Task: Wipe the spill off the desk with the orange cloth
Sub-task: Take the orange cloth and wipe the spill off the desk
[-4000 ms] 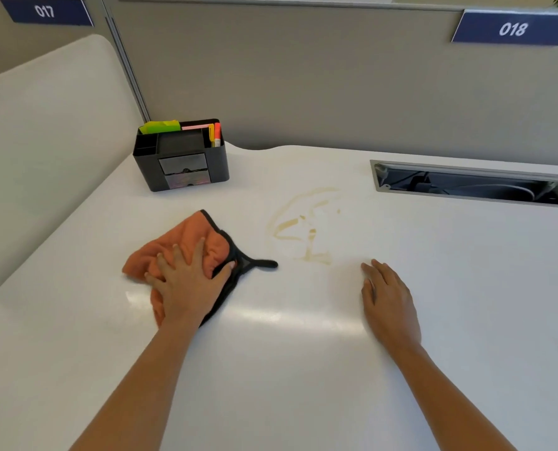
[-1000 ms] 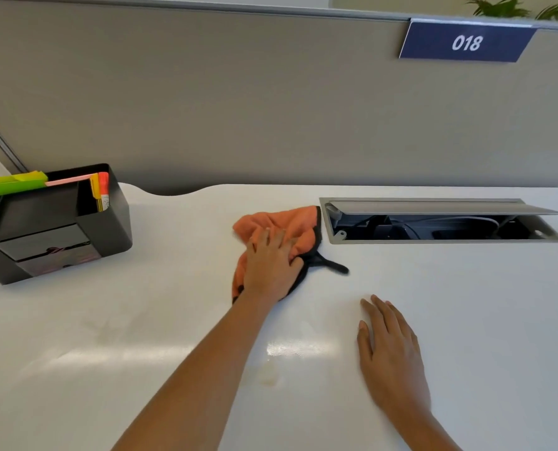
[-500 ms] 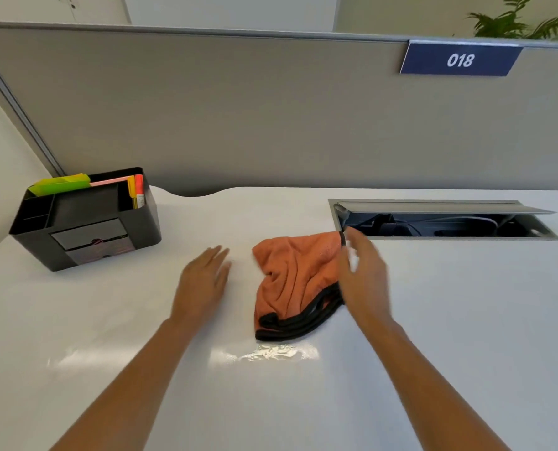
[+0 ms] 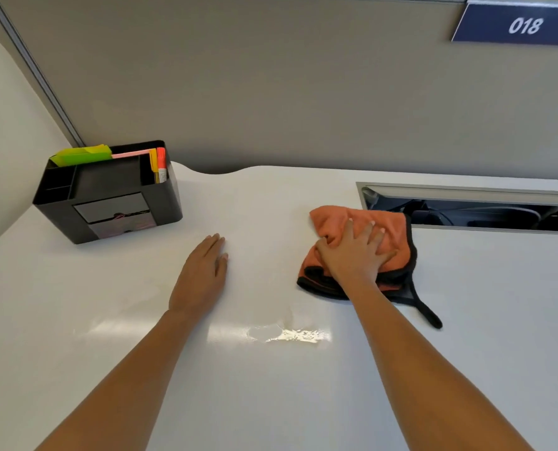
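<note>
The orange cloth (image 4: 333,222) with black trim lies bunched on the white desk (image 4: 271,402), just in front of the cable slot. My right hand (image 4: 355,252) presses flat on top of it, fingers spread. My left hand (image 4: 202,275) rests flat on the bare desk to the left, holding nothing. A faint wet smear (image 4: 287,333) glints on the desk between my forearms; no brown stain shows.
A black desk organiser (image 4: 108,203) with green, pink and orange items stands at the back left. An open cable slot (image 4: 473,206) is cut into the desk at the back right. A grey partition (image 4: 271,76) with a blue 018 sign (image 4: 518,26) rises behind.
The cloth passed from my left hand to my right. My right hand now lies flat on it near the cable slot, and my left hand rests on the bare desk.
</note>
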